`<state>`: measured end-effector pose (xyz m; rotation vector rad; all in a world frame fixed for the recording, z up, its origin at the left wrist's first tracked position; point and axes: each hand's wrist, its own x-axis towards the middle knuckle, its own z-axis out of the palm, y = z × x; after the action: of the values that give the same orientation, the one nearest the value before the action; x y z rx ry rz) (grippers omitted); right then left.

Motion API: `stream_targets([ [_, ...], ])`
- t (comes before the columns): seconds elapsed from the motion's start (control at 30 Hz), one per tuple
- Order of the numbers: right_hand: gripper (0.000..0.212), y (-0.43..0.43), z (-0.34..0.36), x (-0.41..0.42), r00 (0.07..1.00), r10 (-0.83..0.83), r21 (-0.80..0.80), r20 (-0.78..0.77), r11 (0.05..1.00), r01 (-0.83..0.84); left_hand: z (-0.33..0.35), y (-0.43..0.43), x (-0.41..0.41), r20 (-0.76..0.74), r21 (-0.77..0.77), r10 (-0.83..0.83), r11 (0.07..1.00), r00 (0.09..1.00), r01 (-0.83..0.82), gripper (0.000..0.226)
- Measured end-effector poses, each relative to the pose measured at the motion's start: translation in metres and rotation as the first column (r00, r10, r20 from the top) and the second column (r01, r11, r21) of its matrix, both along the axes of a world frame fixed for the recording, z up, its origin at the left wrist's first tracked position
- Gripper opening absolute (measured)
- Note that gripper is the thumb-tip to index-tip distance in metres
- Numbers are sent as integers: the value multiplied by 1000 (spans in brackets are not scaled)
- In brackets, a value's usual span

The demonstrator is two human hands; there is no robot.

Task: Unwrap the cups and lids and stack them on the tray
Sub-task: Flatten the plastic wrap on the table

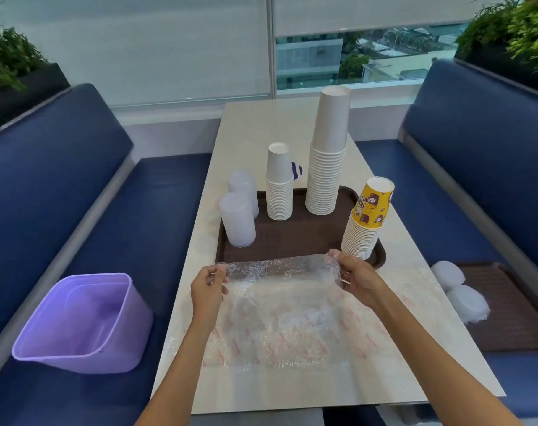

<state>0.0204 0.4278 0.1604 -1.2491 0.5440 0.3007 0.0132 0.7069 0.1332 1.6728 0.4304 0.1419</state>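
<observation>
Both hands grip the wrap [277,312]. I see the left hand [208,285] pinching its far left corner between thumb and curled fingers, and the right hand [358,276] pinching the far right corner the same way. The far edge is stretched between them and lifted off the table [255,124]. The rest of the clear, red-printed sheet lies spread on the tabletop toward 6 o'clock.

Taking the tray [292,238] as my dial centre, with 12 o'clock pointing at the window, the lifted edge hangs just over the tray's 6 o'clock rim. All the cups stand upside down on the brown tray. The tall stack [327,155] of white cups is at 1 o'clock. The short stack [279,186], also white, is at 11 o'clock, just beside it but apart. The yellow stack [367,216] is at 4 o'clock in the near corner, leaning slightly toward 3 o'clock and close to the right hand. Only its top cup shows the yellow print; below it I see only white rims.

Clear lids sit at 9 o'clock. The near lids [237,219] stand on the tray's edge. The far lids [243,186] are right behind them, and I cannot tell whether they are on the tray or just off it.

A purple bin [77,324] sits on the bench at 8 o'clock. At 4 o'clock on the opposite bench lies a second tray [513,318] with two pale wrapped packs [464,298] on its left edge.
</observation>
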Motion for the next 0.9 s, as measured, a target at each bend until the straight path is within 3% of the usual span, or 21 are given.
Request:
stream_targets([
  [0.27, 21, 7, -3, 4, 991, -125, -93, 39, 987, 129, -2, -6, 4, -56, -8, 41, 999, 998, -41, 21],
  [0.37, 38, 9, -1, 5, 998, -50, 0, -31, 999, 50, -2, -11, 6, -63, -19, 58, 998, 996, -59, 19],
  [0.43, 47, 7, -3, 4, 995, 60, -33, -74, 997, -63, -3, -11, 7, -73, -17, 86, 996, 994, -88, 19],
  [0.53, 34, 6, -13, -2, 978, 186, -188, -96, 961, -201, -3, -9, 7, -127, -32, 134, 990, 983, -139, 23],
  [0.63, 12, 6, -23, -6, 987, 135, -239, -90, 959, -153, 1, -8, 2, -289, -153, 99, 977, 952, -148, 27],
  [0.77, 15, 5, -29, -9, 997, 57, -253, -54, 965, -69, -3, -1, -11, -472, -233, -54, 970, 880, -66, 38],
  [0.9, 30, 5, -31, -10, 996, 61, -217, -68, 973, -74, -14, -9, -21, -491, -214, -20, 972, 871, -98, 17],
])
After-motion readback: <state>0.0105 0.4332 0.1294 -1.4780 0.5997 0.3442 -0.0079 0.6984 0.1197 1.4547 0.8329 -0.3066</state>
